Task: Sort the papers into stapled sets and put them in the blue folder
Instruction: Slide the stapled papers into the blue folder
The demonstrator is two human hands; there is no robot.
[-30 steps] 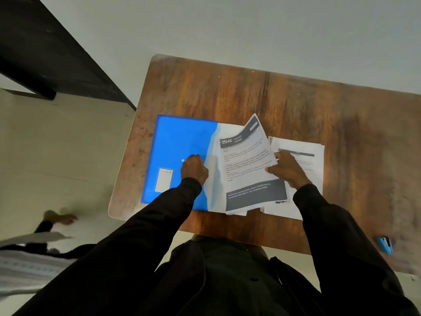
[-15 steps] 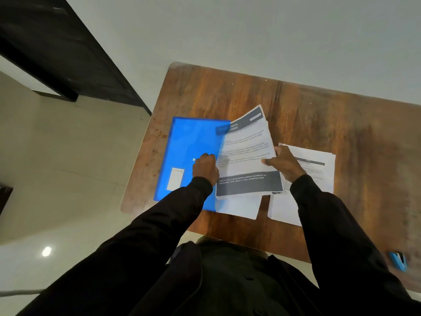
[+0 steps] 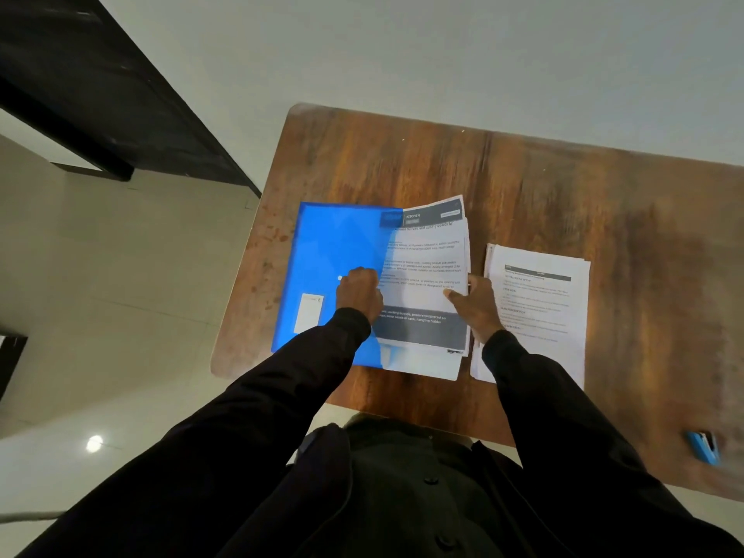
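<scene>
- While the left hand [image 3: 359, 294] curls into a fist round the free edge of the blue folder [image 3: 334, 251], that folder lies flat near the left end of the wooden table [image 3: 402, 155]. It is a glossy, translucent plastic rectangle with a small white label [image 3: 308, 314] near its lower left corner.
- A printed set [image 3: 426, 271] of thin white sheets, with dark grey bands across top and bottom, sticks out from the folder's right side. Its left part shows dimly through the blue cover.
- The right hand [image 3: 475, 306] pinches this set at its right edge, thumb on top and fingers hidden beneath.
- A plain white sheet juts out below the set, at the folder's lower right corner.
- Just right of the folder and the set, apart from them, a second stack [image 3: 539, 308] of printed pages rests flat, its edges slightly fanned.
- Far right of the folder, near the table's front edge, lies a small blue stapler [image 3: 703, 449], blurred.
- The tabletop is brown wood grain, streaked and worn, with rounded corners.
- Half a second ago the set was tilted and lay over the cover; now it sits squarer, its left part under the blue plastic.
</scene>
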